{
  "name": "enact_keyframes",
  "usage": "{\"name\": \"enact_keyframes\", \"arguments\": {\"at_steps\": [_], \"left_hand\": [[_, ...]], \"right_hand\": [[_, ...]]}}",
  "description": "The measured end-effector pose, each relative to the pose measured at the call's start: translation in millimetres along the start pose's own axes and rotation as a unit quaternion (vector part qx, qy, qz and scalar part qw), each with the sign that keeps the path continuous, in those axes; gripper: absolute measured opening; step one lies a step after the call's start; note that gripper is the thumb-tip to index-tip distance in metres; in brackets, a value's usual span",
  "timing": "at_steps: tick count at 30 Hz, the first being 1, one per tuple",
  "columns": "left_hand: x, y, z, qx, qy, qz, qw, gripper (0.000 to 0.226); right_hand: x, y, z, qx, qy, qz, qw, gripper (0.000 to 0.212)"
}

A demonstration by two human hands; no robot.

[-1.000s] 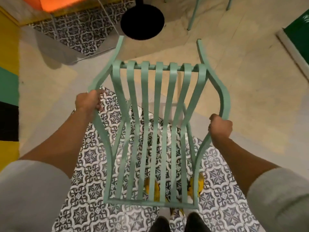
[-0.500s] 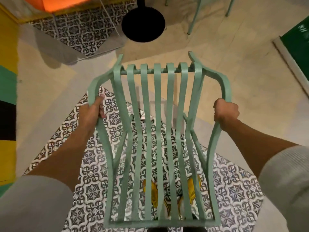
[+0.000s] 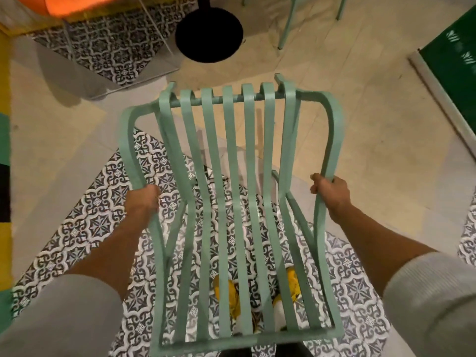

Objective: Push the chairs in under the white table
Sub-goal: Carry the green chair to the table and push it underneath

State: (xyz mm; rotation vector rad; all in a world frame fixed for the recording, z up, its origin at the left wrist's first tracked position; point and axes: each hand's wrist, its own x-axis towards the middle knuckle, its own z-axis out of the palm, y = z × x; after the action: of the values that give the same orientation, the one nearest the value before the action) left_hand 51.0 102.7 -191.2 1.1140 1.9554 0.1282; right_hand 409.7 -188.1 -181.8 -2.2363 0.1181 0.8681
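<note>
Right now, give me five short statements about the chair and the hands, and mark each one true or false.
1. Both hands grip the green chair, one on each armrest. True: the left hand holds the left armrest and the right hand the right one.
2. The chair's seat and back are solid panels. False: they are slats with gaps, and the patterned tiles show through.
3. A round black table base stands on the floor beyond the chair. True.
4. The left hand is flat on the floor. False: it is closed around the armrest.
5. A cushion lies on the chair's seat. False: the slats are bare.
</note>
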Motion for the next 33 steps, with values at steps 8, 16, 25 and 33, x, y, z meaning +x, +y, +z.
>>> {"name": "enact_keyframes", "arguments": {"at_steps": [8,16,25,33], "left_hand": [[8.1,-2.6,-14.1,-0.022,-0.021,0.012,0.999,0.030],[3.0,-7.1,-23.0,-0.052,-0.054,0.010,0.997,0.026],[18.7,16.5,-28.2,-0.147,-0.114,0.096,0.978,0.030],[-19.1,-90.6,-35.4,-0.075,-0.160,0.083,0.981,0.059]], "right_hand": [[-4.2,26.8,14.6,-0.098,0.020,0.056,0.993,0.048],[-19.3,38.2,11.3,-0.055,-0.008,0.036,0.998,0.043],[-35.2,85.3,11.3,-0.190,-0.007,0.030,0.981,0.068],[-18.5,39.0,7.5,-0.222,-0.035,-0.041,0.974,0.086]]}}
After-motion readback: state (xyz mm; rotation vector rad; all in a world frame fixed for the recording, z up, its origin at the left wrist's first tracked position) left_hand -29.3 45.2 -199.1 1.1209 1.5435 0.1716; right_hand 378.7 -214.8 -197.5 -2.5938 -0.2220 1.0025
